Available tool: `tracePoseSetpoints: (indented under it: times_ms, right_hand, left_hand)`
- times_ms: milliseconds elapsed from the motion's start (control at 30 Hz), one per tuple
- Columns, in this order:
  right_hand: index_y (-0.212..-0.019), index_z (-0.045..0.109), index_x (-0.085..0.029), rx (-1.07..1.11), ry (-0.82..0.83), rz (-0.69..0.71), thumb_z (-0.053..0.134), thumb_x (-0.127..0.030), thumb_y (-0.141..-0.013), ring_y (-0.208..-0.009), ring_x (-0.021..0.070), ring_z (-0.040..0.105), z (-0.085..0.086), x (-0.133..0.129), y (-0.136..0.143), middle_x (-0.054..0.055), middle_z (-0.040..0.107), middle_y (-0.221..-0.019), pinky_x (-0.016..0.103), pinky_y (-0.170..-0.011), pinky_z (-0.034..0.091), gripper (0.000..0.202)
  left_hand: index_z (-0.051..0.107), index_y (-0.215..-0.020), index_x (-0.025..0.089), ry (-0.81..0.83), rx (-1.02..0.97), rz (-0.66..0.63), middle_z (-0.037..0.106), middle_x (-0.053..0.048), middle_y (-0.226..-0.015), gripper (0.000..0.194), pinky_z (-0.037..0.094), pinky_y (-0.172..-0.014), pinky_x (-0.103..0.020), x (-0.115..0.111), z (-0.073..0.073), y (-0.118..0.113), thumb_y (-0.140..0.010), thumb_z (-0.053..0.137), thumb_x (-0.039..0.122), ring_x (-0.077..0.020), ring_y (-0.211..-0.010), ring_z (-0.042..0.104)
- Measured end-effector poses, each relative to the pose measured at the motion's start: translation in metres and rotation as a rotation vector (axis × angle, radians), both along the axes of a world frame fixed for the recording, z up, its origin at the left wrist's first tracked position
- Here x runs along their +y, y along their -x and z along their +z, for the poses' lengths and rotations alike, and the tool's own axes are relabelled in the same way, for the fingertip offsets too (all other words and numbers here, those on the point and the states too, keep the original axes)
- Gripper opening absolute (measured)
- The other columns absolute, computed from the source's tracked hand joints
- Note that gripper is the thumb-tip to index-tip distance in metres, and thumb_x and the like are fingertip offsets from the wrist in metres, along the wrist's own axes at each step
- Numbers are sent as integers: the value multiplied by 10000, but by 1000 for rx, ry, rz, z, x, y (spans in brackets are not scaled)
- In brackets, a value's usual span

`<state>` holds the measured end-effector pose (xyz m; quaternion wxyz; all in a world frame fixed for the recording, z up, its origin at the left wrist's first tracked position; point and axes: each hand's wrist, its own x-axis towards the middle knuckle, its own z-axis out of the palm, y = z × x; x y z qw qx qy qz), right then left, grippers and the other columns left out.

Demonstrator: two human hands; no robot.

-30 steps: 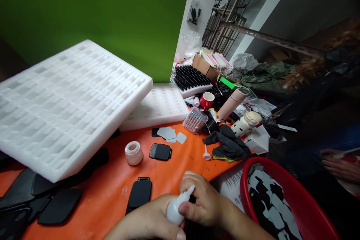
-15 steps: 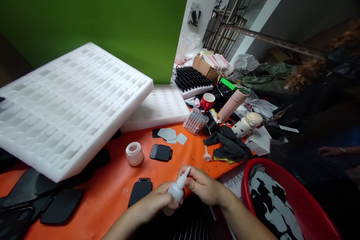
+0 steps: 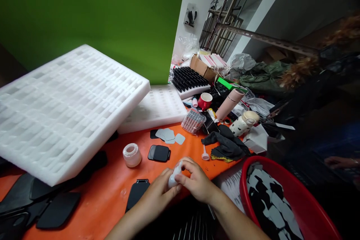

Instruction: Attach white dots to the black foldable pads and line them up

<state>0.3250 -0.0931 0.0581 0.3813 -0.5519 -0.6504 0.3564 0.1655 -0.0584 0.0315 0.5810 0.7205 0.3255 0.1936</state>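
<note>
Both hands meet over the near edge of the orange counter (image 3: 107,191), closed together around a small white squeeze bottle (image 3: 173,175). The left hand (image 3: 157,194) wraps the bottle's body from below and from the left, fingers curled tight about it. The right hand (image 3: 197,182) grips the upper part from the right, its fingers bent over the tip, so only a strip of white plastic shows between the two hands.

Just left of the hands a flat black case (image 3: 137,193) lies on the counter. Farther out sit a small clear jar (image 3: 132,154), a second black case (image 3: 159,153) and a few grey cut pieces (image 3: 168,135). A little white nozzle cap (image 3: 205,154) stands beside a dark crumpled cloth (image 3: 227,145). A large white foam tray (image 3: 67,105) leans tilted across the left of the counter, with more black cases (image 3: 56,208) below it. At the lower right a red basin (image 3: 303,198) holds black and grey cut pieces. At the far right edge another person's hand (image 3: 341,162) shows, well apart from the bottle
</note>
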Motion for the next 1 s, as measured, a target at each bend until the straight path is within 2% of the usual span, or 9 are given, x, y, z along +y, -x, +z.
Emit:
tracePoseSetpoints:
  times_ms: [100, 233, 367, 433, 533, 667, 800, 900, 1000]
  right_hand:
    - [-886, 545, -162, 35, 17, 95, 486, -324, -855, -887, 155, 507, 6, 1, -10, 47, 530, -926, 290, -819, 406, 175]
    - [-932, 557, -170, -135, 49, 200, 477, -270, -863, -935, 159, 491, 15, 2, -17, 49, 537, -958, 302, -856, 390, 145]
    - [-1012, 557, -189, -203, 43, 362, 461, -257, -873, -978, 151, 486, 27, 1, -17, 50, 540, -1014, 288, -877, 383, 182]
    - [-1041, 546, -188, -154, 47, 377, 436, -272, -887, -993, 141, 493, 28, 2, -19, 51, 539, -1034, 274, -881, 384, 207]
    - [-955, 552, -170, -185, 67, 186, 396, -308, -902, -931, 138, 526, 16, 11, -26, 50, 556, -984, 263, -822, 405, 215]
    - [-738, 569, -167, -625, 125, -225, 481, -396, -839, -788, 174, 536, -14, 34, -37, 47, 574, -794, 291, -713, 396, 265]
    - [-768, 608, -149, -716, 136, -319, 532, -409, -799, -804, 217, 548, -32, 46, -44, 95, 597, -796, 331, -732, 391, 272]
    - [-964, 599, -151, -671, 98, -320, 443, -336, -862, -876, 215, 559, -19, 42, -37, 114, 611, -930, 330, -760, 406, 263]
    - [-1143, 535, -217, -477, -26, -138, 335, -245, -910, -967, 185, 564, 25, 40, -13, 65, 617, -1051, 308, -817, 419, 309]
  left_hand:
    - [584, -956, 168, 126, -44, -76, 594, -30, -904, 284, 386, -717, -262, 7, 1, 3, -761, 563, 373, -187, -817, 518]
    - [597, -932, 150, 265, -31, -162, 598, -13, -874, 273, 387, -715, -258, 11, 3, 3, -727, 582, 330, -180, -801, 510]
    - [599, -838, 143, 306, -3, -252, 561, 22, -725, 233, 386, -611, -218, 12, 0, 5, -663, 635, 292, -135, -673, 492]
    - [590, -789, 144, 277, 25, -253, 545, 27, -686, 202, 385, -583, -212, 12, -2, 7, -651, 638, 283, -131, -645, 486]
    - [573, -829, 167, 132, 80, -123, 565, 2, -784, 159, 393, -666, -240, 14, -3, 6, -689, 575, 243, -158, -740, 505]
    - [586, -903, 220, -91, 170, 33, 563, -31, -925, 213, 357, -752, -284, 14, -2, -1, -728, 473, 171, -196, -859, 498]
    - [581, -929, 237, -212, 234, 97, 581, -33, -907, 246, 357, -748, -293, 12, -4, -4, -735, 454, 153, -203, -847, 515]
    - [583, -914, 228, -250, 254, 110, 598, -32, -898, 229, 370, -739, -285, 11, -7, -3, -730, 469, 154, -200, -838, 528]
    - [584, -921, 220, -261, 260, 107, 609, -37, -899, 220, 384, -736, -287, 11, -10, -3, -735, 479, 165, -202, -834, 539]
